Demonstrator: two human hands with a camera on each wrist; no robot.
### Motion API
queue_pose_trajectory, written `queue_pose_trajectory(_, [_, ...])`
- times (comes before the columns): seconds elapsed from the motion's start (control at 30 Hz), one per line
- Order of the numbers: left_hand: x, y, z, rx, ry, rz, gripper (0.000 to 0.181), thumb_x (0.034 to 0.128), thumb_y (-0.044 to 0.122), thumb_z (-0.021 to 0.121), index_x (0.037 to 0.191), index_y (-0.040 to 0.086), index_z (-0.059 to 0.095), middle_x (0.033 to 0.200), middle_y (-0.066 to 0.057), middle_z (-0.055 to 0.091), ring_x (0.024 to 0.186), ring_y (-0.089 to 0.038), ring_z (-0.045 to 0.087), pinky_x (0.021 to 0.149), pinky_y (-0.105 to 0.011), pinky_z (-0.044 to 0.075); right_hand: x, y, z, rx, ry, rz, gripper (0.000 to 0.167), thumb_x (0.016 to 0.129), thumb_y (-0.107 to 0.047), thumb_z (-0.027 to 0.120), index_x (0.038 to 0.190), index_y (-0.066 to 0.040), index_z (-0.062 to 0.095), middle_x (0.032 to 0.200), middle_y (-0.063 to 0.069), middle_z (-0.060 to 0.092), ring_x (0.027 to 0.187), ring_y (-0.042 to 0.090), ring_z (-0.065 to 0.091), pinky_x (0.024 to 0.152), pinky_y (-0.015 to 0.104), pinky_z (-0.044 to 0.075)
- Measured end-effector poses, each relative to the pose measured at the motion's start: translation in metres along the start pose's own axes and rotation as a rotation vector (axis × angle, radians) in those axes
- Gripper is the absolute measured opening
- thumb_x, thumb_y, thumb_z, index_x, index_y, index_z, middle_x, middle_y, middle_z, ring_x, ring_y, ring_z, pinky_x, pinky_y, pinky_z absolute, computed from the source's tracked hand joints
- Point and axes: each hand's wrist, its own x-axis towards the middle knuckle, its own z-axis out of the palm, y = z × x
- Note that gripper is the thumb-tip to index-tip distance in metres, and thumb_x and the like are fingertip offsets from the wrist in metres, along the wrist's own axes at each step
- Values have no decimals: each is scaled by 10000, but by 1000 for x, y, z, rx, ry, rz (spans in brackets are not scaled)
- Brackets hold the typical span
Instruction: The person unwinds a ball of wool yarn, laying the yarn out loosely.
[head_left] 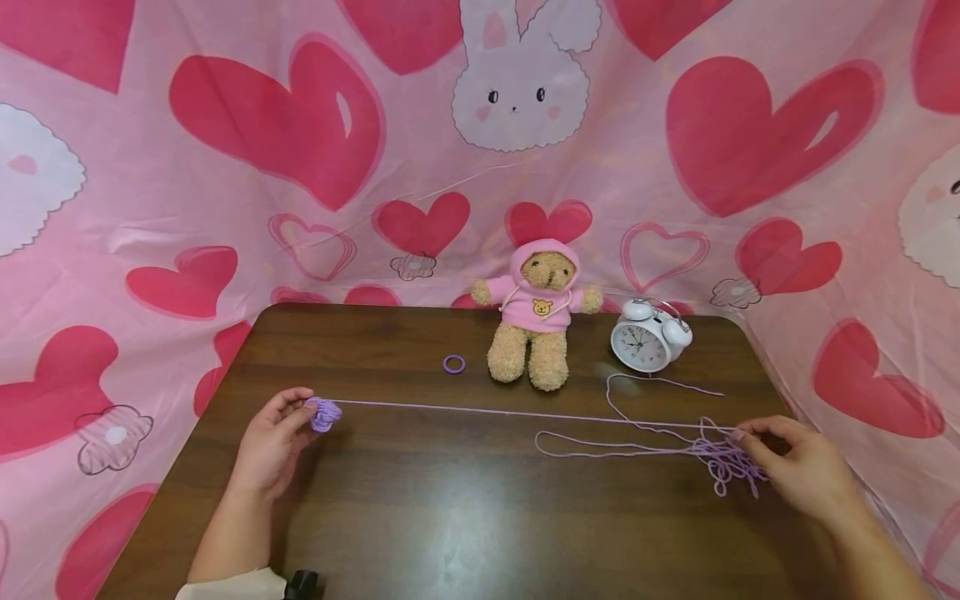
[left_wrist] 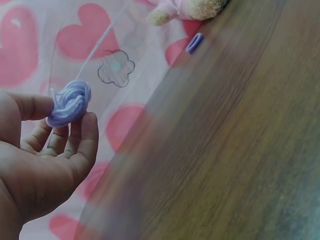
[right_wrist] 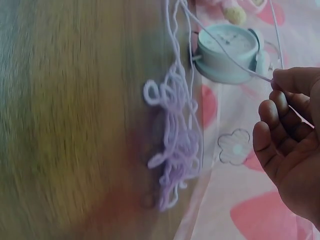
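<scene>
A small wound bundle of purple yarn (head_left: 324, 415) is pinched between the thumb and fingers of my left hand (head_left: 267, 446), above the table's left side. From it one strand (head_left: 480, 409) runs nearly straight across to my right hand (head_left: 806, 471), whose thumb and forefinger pinch it. Beneath and beside the right hand lies a loose, looped heap of the same yarn (head_left: 723, 462), with a long loop reaching left. In the left wrist view the bundle (left_wrist: 71, 104) sits at the fingertips; in the right wrist view the heap (right_wrist: 177, 135) lies apart from the hand (right_wrist: 295, 135).
A teddy bear in a pink hoodie (head_left: 536, 317) sits at the back of the brown table (head_left: 465, 517). To its right stands a white alarm clock (head_left: 643, 340), with a yarn end in front. A purple ring (head_left: 453, 364) lies left of the bear. Pink heart-patterned cloth surrounds the table.
</scene>
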Motion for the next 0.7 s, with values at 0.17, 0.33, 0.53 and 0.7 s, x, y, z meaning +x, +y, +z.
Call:
queue_pose_trajectory(0.17, [-2, 1, -4, -9, 5, 12, 108, 1053, 98, 599, 1139, 158, 622, 1006, 33, 636, 916, -107, 639, 797, -258, 561, -2, 11, -7, -15, 20, 28, 71, 868, -166, 828, 915, -131, 788, 826, -337, 643, 783, -207, 492, 656, 145, 386])
queue_pose_trajectory(0.33, [-3, 2, -8, -28, 10, 44, 112, 1052, 81, 594, 1127, 154, 633, 999, 29, 643, 905, -101, 641, 782, -254, 555, -6, 19, -13, -28, 20, 61, 107, 869, -194, 830, 917, -109, 786, 813, -384, 602, 753, -208, 487, 630, 130, 388])
queue_pose_trajectory(0.53, [-5, 4, -16, -52, 33, 43, 124, 1046, 71, 602, 1133, 153, 636, 998, 26, 636, 909, -107, 642, 799, -253, 560, -11, 34, -19, -20, -4, 93, 140, 893, -201, 808, 937, -71, 778, 795, -345, 625, 713, -172, 506, 590, 138, 396])
queue_pose_trajectory(0.7, [-8, 5, -24, -53, 30, 47, 132, 1051, 73, 592, 1153, 151, 626, 1012, 31, 641, 918, -102, 640, 807, -249, 562, -14, 48, -22, -44, 2, 121, 162, 910, -213, 785, 915, -53, 762, 733, -273, 635, 677, -155, 501, 573, 153, 394])
